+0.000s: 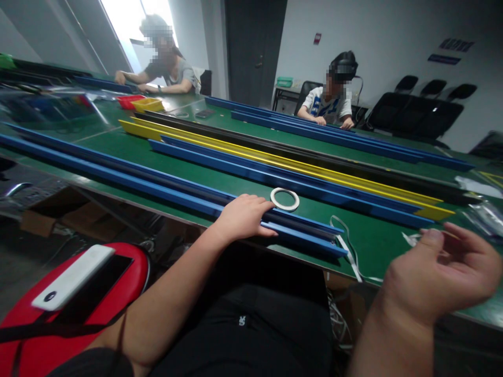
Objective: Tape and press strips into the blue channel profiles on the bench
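Observation:
My left hand (244,215) lies palm down on the near blue rail (129,180), which carries a dark strip and runs along the green table's front edge. A white tape ring (285,199) rests just beyond my fingers. My right hand (440,275) hovers above the table edge at the right, fingers loosely curled and apart; a thin strip may be pinched at the fingertips, but I cannot tell. A loose white strip (348,246) trails on the table between the rail's end and that hand.
More long rails lie across the green table (118,141): blue (275,178), yellow (275,159), black (298,152). Red and yellow bins (139,102) stand far left. Two other people sit at the far side. A red stool holding a phone and white device (73,283) is by my left leg.

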Demonstrator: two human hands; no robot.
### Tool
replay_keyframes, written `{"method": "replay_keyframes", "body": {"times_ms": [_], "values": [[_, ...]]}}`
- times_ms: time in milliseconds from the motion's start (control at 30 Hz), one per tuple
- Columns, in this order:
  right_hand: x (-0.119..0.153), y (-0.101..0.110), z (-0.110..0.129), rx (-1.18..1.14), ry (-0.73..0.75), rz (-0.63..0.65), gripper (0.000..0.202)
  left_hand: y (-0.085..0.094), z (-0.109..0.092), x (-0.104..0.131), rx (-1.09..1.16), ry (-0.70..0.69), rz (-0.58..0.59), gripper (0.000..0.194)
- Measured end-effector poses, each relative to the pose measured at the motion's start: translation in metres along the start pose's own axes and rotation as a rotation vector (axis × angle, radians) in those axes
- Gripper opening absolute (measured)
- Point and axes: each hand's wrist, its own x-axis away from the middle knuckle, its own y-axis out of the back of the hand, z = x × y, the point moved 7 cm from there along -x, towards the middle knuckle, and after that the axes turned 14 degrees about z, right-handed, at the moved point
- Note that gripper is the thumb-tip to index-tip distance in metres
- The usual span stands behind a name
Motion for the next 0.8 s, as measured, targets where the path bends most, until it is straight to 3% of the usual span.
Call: {"method": "replay_keyframes", "body": {"times_ms": [100,433,567,700,800], "values": [[0.002,0.009,0.000,-0.026,0.035,-0.188,0.032,0.000,0.000,0.000,0.000,0.001,0.002,0.069],[-0.001,0.011,-0.004,-0.140,0.116,-0.304,0.039,0.000,0.000,0.000,-0.003,-0.010,-0.003,0.070],[0.002,0.006,0.008,-0.141,0.019,-0.225,0.017,-0.001,0.000,0.000,-0.007,-0.010,-0.009,0.069],[0.005,0.000,0.015,-0.246,-0.025,-0.094,0.018,-0.001,0.000,0.000,-0.002,-0.010,-0.004,0.070],[0.004,-0.015,0.006,-0.164,-0.075,0.169,0.028,-0.001,0.000,0.000,-0.004,-0.009,-0.003,0.070]]}}
